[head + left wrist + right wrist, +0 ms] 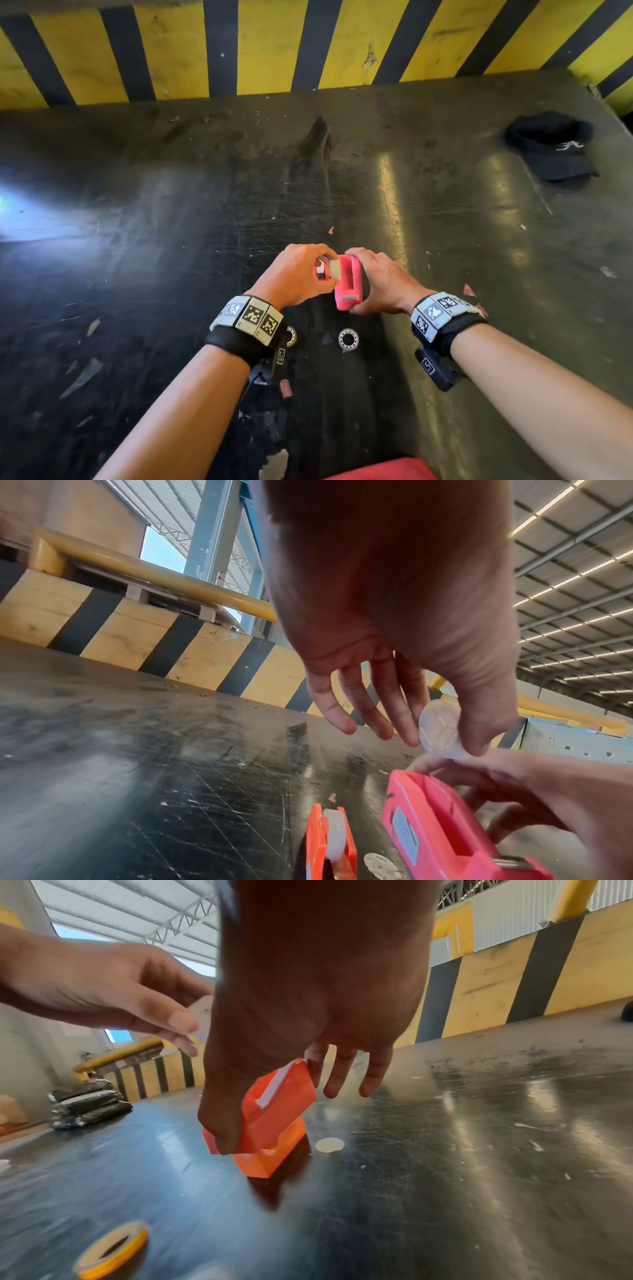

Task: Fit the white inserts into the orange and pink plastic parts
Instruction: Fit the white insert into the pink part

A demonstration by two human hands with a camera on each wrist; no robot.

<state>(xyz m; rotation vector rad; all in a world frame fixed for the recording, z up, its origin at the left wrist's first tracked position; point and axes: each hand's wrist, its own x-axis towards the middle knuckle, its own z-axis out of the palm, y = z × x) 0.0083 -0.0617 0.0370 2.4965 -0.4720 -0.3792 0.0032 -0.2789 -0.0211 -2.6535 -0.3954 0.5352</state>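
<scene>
Nearest you, two rolls (348,339) lay flat on the dark table (137,240), one between your wrists, the other (291,335) half hidden under the left wristband. From the right wrist view a yellow-edged roll (111,1249) lay flat in the foreground.

Just past these, your right hand (383,284) grasped the pink part (348,286), thumb on the near end and fingers curled round the far side, slot facing up. The part was held tilted and off the table.

Your left hand (298,274) pinched a white insert (439,726), a round disc, between thumb and forefinger; the other fingers hung loose. The disc was beside the far end of the pink part, above its slot and not yet seated.

The orange part (329,842) stood on the table just left of the pink one, below your left hand, with a white insert (334,840) already in its slot.

A small white disc (329,1144) lay on the table beyond the orange part.

Farther off to the right lay a black cap (551,147). The yellow-and-black striped barrier (274,44) closed the far edge.
</scene>
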